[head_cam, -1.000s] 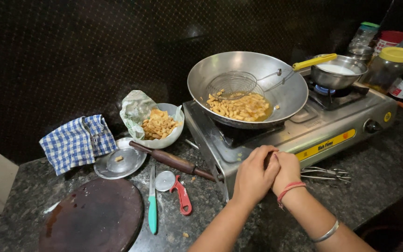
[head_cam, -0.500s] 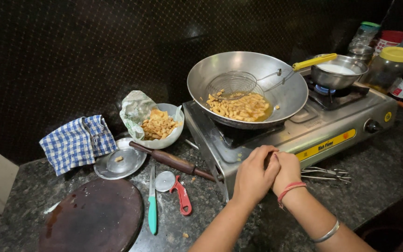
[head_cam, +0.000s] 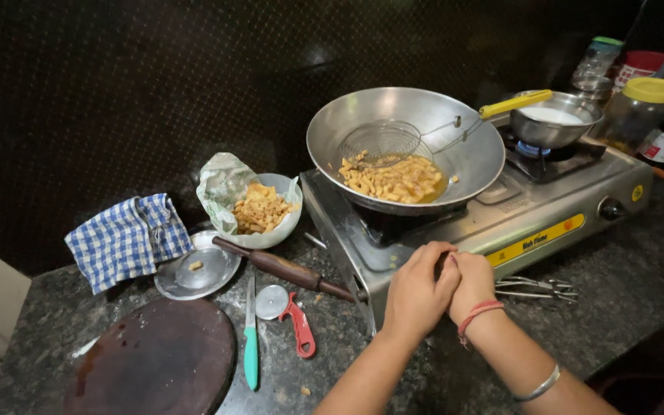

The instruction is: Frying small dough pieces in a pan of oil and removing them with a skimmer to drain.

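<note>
My left hand (head_cam: 416, 296) and my right hand (head_cam: 476, 280) are pressed together at the front of the steel two-burner gas stove (head_cam: 547, 223), fingers curled around its left knob (head_cam: 442, 266), which is mostly hidden. My right wrist wears a red thread and a metal bangle. Above them on the left burner stands a large steel wok (head_cam: 405, 146) with yellow fried strips (head_cam: 393, 180) in oil. A wire skimmer (head_cam: 382, 142) with a yellow handle rests inside it.
A small pan of white liquid (head_cam: 553, 119) sits on the right burner, jars behind it. Metal tongs (head_cam: 536, 288) lie right of my hands. To the left are a rolling pin (head_cam: 286, 269), bowl of fried pieces (head_cam: 259, 211), pastry wheel (head_cam: 290, 315), knife (head_cam: 250, 338), steel lid (head_cam: 197, 269), checked cloth (head_cam: 124, 238) and round board (head_cam: 151, 361).
</note>
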